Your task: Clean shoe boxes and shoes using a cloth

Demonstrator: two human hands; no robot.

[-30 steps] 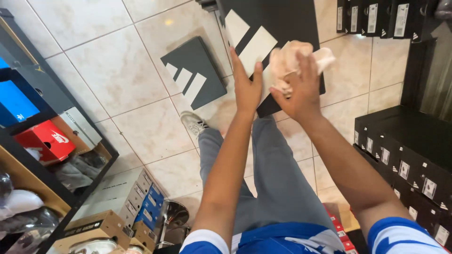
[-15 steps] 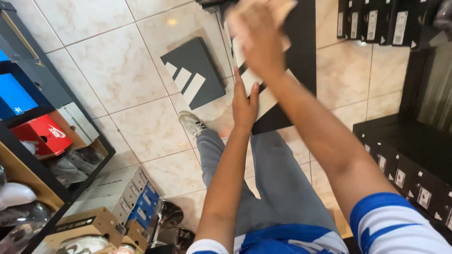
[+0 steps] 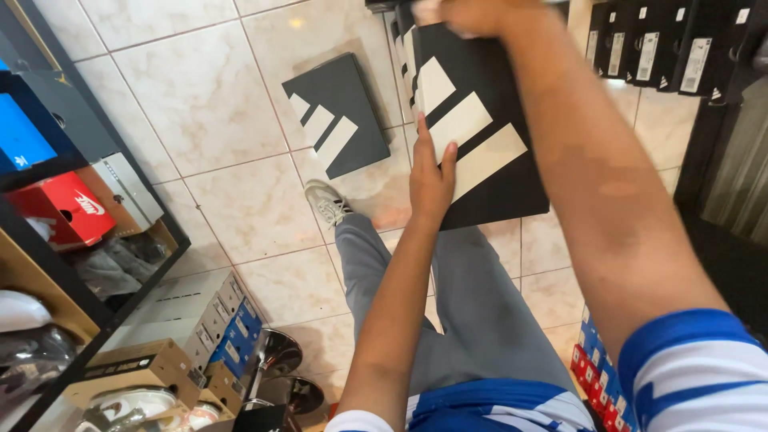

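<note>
Person seated, grey trousers, one sneaker (image 3: 326, 202) out on the tiled floor (image 3: 200, 104). Left hand (image 3: 430, 178) is flat and open, fingers straight, palm pressed against the near face of a big black shoebox (image 3: 480, 136) with three pale stripes; the box is held up in front of the knees, tilted, its top edge near the upper frame border. Right hand (image 3: 472, 14) is at that top edge, mostly cut off by the frame; it looks closed over something pale, but I cannot tell whether it grips the box or just paper. A second, smaller black lid (image 3: 338, 114) with the same stripes lies flat on the floor just left of the held box, apart from it. Shelf (image 3: 96, 264) on the left carries a red box (image 3: 68, 210) and a blue box (image 3: 20, 138); more black boxes (image 3: 664, 48) stacked upper right. My read for doing this well: keep the left palm spread wide and low on the face so the box doesn't swing, keep the upper hand pinching the rim rather than the loose paper, and keep the box clear of the lid on the floor
</note>
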